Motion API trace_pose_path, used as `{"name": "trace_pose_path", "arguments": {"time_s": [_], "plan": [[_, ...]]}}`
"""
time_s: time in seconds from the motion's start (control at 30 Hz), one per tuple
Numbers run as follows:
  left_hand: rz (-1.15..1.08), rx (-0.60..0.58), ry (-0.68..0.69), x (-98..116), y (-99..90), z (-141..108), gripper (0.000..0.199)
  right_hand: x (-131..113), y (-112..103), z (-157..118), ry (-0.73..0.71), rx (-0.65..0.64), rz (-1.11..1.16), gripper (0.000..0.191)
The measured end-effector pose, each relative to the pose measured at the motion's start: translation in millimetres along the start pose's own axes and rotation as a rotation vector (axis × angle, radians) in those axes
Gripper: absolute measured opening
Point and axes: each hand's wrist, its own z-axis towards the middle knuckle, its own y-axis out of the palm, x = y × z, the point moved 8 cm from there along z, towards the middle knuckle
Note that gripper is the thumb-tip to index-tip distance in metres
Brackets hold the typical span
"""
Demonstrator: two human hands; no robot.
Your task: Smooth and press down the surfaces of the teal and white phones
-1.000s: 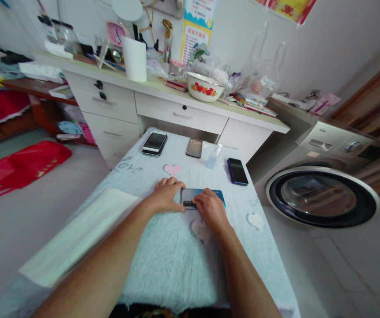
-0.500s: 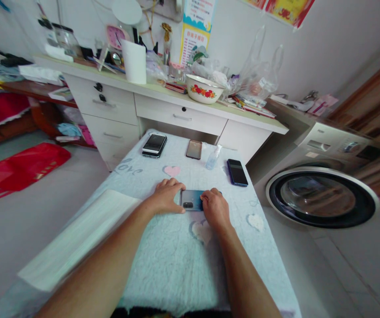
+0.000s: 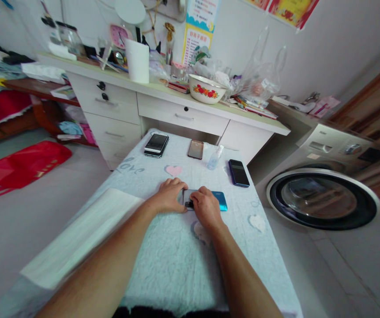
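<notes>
A smartphone lies back up on the cloth-covered table, its back shading from silver to blue, camera block toward the left. My left hand grips its left end between thumb and fingers. Over the middle of the phone's back, close to the camera block, rests my right hand with fingers bunched together. Whatever those fingers may hold is hidden. Beyond the hands are a phone case, a clear spray bottle and a dark phone. Stacked phones lie at the far left.
A folded white cloth or paper runs along the table's left side. Behind the table stands a white desk bearing a floral bowl and a paper roll. A washing machine is to the right.
My right hand has slid left along the phone's back toward the camera block, uncovering the blue right end. The left hand keeps its grip on the left end.
</notes>
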Motion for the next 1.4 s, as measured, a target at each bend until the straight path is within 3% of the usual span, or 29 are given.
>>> {"name": "trace_pose_path", "arguments": {"time_s": [0.5, 0.8, 1.17, 1.4], "plan": [[0.008, -0.006, -0.003, -1, 0.0, 0, 0.063, -25, 5, 0, -0.184, -0.042, 0.098, 0.022], [-0.015, -0.015, -0.001, -4, 2.0, 0, 0.067, -4, -3, -5, -0.101, -0.068, 0.083, 0.025], [-0.009, -0.023, 0.006, -5, 3.2, 0, 0.069, -30, 4, -7, -0.19, -0.074, 0.109, 0.018], [-0.019, -0.027, -0.001, -4, 1.4, 0, 0.067, -14, -1, -12, -0.164, -0.064, 0.092, 0.016]]}}
